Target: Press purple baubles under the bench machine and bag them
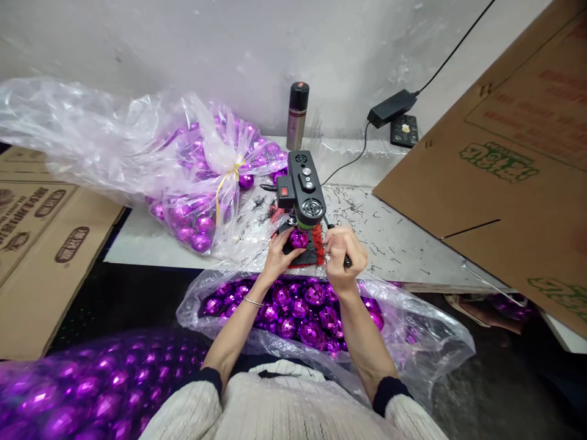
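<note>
My left hand (277, 254) grips a shiny purple ball ornament (299, 239) between thumb and fingers, under the head of a small black bench press (308, 189). My right hand (345, 256) is closed round the press's black-ended lever (347, 261), at the right of the machine. The press stands on a black base (310, 252) over a red mat (318, 244). What touches the top of the ball is hidden by the press head. Below my wrists an open clear plastic bag (192, 305) holds many faceted purple balls (300, 307).
A tied clear bag of purple balls (192, 220) lies left of the press. Behind stand a spray can (298, 116) and a black power adapter (392, 108) with its cord. Small black bits litter the table (394, 235). Cardboard boxes flank both sides, one large carton (495, 171) at right.
</note>
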{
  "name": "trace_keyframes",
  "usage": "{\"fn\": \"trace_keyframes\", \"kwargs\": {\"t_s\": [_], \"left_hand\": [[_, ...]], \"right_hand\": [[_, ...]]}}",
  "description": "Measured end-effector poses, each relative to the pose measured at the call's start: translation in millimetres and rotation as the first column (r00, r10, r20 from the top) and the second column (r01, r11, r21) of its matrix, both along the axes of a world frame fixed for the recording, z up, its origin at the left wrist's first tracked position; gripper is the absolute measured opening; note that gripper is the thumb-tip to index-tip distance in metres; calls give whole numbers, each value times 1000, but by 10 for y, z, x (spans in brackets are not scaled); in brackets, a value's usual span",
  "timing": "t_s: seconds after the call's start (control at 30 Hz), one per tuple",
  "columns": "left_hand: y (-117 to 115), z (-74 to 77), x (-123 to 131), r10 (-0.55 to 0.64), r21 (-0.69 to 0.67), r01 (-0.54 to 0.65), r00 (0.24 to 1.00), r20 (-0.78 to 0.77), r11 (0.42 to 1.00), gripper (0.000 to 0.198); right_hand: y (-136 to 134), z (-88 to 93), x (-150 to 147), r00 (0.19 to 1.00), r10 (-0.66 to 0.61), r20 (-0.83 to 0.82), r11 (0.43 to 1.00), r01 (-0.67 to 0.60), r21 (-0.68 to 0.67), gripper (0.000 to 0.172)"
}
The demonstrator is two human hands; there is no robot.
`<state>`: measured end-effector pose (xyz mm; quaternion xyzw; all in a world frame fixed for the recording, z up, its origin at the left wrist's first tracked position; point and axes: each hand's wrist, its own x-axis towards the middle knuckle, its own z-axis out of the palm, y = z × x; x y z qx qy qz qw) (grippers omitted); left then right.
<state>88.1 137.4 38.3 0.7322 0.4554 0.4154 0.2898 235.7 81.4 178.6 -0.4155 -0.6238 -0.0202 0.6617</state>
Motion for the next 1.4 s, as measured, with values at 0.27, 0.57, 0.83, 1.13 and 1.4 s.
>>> {"fn": "trace_keyframes", "kwargs": {"t_s": [0.27,0.57,0.83,1.13,1.4], "left_hand": [[-21,-93,-7,6,13,-5,1000,-21,1000,68],[-31,-75,-19,-6,36,7,1000,-25,999,66],[-42,-81,-6,-1,69,2,1000,-21,998,66],[-52,-61,-4,-7,116,8,1000,-4,993,65],[-46,-84,4,6,70,-4,1000,-29,998,66]], "right_hand": [[-36,-309,-14,1000,-10,-23,1000,10,1,29],[-26,-628,-38,998,-41,-37,998,42,43,31],[-16,-704,-69,996,-29,-89,999,33,44,32],[-28,-763,-55,997,-33,-76,999,36,33,34],[24,-826,-56,992,30,-124,997,-20,79,33]]}}
